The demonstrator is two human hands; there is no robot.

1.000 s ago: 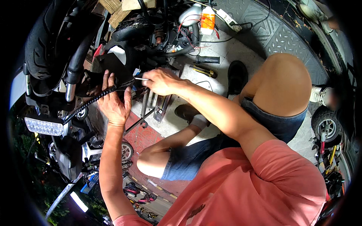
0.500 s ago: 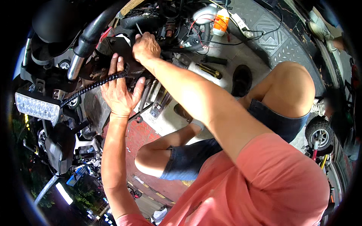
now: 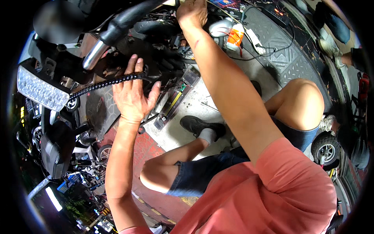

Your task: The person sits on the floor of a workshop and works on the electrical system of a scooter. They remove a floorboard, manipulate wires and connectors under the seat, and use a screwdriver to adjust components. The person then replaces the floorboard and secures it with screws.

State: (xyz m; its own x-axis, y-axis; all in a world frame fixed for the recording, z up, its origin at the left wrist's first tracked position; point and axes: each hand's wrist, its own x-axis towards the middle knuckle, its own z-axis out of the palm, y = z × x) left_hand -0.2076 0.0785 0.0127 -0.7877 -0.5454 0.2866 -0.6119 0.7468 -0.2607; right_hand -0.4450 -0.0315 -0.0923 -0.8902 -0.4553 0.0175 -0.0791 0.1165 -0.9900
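My left hand (image 3: pixel 132 97) lies with its fingers stretched out against the dark body of a partly opened scooter. A black spiral-wrapped cable (image 3: pixel 113 82) runs across those fingers. Above that hand slants a black and chrome tube (image 3: pixel 95 54), and the cable leads left to a white LED lamp (image 3: pixel 43 87). At the top edge is my right hand (image 3: pixel 193 13), reached far forward past a tangle of wires (image 3: pixel 167 39). Its fingers are mostly hidden, so what they hold cannot be made out.
Right of my right forearm are an orange and white bottle (image 3: pixel 235 37), a white power strip (image 3: pixel 254 41) and loose cables on a grey tread-plate mat (image 3: pixel 280 50). A long narrow tray (image 3: pixel 175 99) lies on the floor by my shoe (image 3: pixel 202 126). Another person's shoe (image 3: pixel 329 46) shows at the far right.
My right hand has moved up and away from the scooter's body, where a thin metal rod stuck out of its grip. My left hand stays against the body as the view shifts.
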